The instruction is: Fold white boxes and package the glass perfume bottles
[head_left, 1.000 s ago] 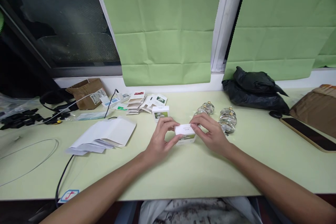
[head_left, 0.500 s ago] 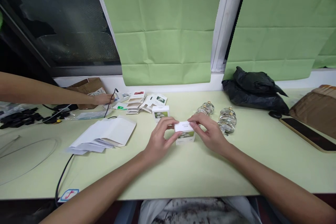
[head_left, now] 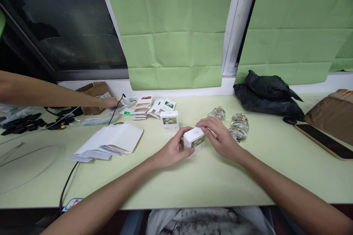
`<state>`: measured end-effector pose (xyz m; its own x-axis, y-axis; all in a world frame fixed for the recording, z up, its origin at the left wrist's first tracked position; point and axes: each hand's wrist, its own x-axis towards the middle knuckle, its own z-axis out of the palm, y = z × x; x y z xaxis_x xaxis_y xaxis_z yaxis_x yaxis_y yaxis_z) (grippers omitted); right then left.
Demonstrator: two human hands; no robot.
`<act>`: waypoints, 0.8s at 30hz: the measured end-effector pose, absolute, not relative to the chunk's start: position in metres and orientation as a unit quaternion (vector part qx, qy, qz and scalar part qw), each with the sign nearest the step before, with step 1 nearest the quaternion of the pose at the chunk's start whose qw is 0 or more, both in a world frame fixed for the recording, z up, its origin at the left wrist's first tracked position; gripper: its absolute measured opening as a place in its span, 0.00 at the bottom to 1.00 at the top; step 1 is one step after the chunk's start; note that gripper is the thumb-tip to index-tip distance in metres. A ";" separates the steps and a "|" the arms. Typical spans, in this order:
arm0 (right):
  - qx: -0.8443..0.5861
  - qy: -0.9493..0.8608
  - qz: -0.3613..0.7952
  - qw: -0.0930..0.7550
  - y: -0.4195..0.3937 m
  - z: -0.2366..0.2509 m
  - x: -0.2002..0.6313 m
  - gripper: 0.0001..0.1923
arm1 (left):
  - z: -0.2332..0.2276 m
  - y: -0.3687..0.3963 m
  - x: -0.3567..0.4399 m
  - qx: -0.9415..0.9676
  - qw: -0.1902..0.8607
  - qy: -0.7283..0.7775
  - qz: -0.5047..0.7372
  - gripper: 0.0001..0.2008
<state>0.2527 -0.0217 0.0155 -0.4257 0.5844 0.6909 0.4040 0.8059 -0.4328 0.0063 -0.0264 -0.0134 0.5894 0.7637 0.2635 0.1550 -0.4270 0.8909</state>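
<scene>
Hands are meeting over a box [head_left: 194, 139] at the middle of the table [head_left: 193, 180], near its front edge. The left hand [head_left: 171, 151] is gripping the box from the left, fingers curled round its near side. The right hand [head_left: 220, 137] is pressing on the box's top and right side, fingers bent over it. The box is white with a green picture on its front, and it is sitting tilted, one corner turned toward the person. A second box [head_left: 169, 121] is standing just behind it to the left. Two glass bottles [head_left: 238, 126] are lying just beyond the right hand. White sheets [head_left: 110, 140] are lying further left. At the far left, another person's hand [head_left: 109, 102] is reaching in by a black cable [head_left: 115, 109], touching small packets there
</scene>
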 end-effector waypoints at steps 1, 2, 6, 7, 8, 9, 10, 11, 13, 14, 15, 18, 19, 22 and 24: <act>-0.292 -0.839 0.102 0.448 -0.022 0.016 0.253 0.13 | -0.016 -0.026 0.007 0.774 0.456 0.288 0.333 0.35; -0.289 -0.839 0.104 0.449 -0.022 0.016 0.254 0.14 | -0.017 -0.025 0.008 0.775 0.459 0.286 0.328 0.37; -0.276 -0.847 0.104 0.442 -0.023 0.015 0.256 0.15 | -0.019 -0.024 0.015 0.780 0.423 0.314 0.339 0.45; -0.271 -0.849 0.101 0.442 -0.024 0.016 0.256 0.15 | -0.018 -0.024 0.016 0.781 0.413 0.314 0.347 0.47; -0.265 -0.850 0.099 0.444 -0.025 0.016 0.256 0.15 | -0.017 -0.023 0.017 0.784 0.404 0.310 0.356 0.49; -0.260 -0.850 0.099 0.448 -0.026 0.016 0.256 0.13 | -0.016 -0.023 0.017 0.788 0.394 0.306 0.362 0.49; -0.255 -0.848 0.103 0.453 -0.027 0.015 0.256 0.12 | -0.015 -0.023 0.017 0.793 0.381 0.304 0.366 0.49; -0.250 -0.846 0.110 0.457 -0.028 0.015 0.255 0.10 | -0.014 -0.022 0.016 0.798 0.368 0.302 0.370 0.49; -0.245 -0.844 0.129 0.460 -0.028 0.014 0.255 0.09 | -0.013 -0.021 0.013 0.808 0.347 0.297 0.372 0.48; -0.244 -0.843 0.138 0.460 -0.028 0.013 0.255 0.09 | -0.013 -0.021 0.011 0.813 0.342 0.293 0.370 0.47; -0.244 -0.842 0.147 0.459 -0.028 0.012 0.255 0.09 | -0.012 -0.020 0.010 0.818 0.339 0.289 0.365 0.46; -0.244 -0.840 0.162 0.457 -0.027 0.011 0.255 0.10 | -0.011 -0.022 0.009 0.823 0.341 0.284 0.353 0.41; -0.243 -0.840 0.164 0.456 -0.027 0.011 0.255 0.10 | -0.010 -0.023 0.010 0.820 0.348 0.286 0.352 0.39; -0.239 -0.844 0.167 0.450 -0.028 0.013 0.255 0.10 | -0.008 -0.026 0.013 0.800 0.389 0.289 0.353 0.37; -0.236 -0.844 0.169 0.450 -0.029 0.015 0.255 0.09 | -0.007 -0.026 0.014 0.785 0.420 0.292 0.351 0.37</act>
<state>0.2549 -0.0288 0.0151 -0.4831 0.5514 0.6801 0.2471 0.8311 -0.4983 0.0136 -0.0256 -0.0071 0.5840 0.7523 0.3050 0.1632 -0.4769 0.8637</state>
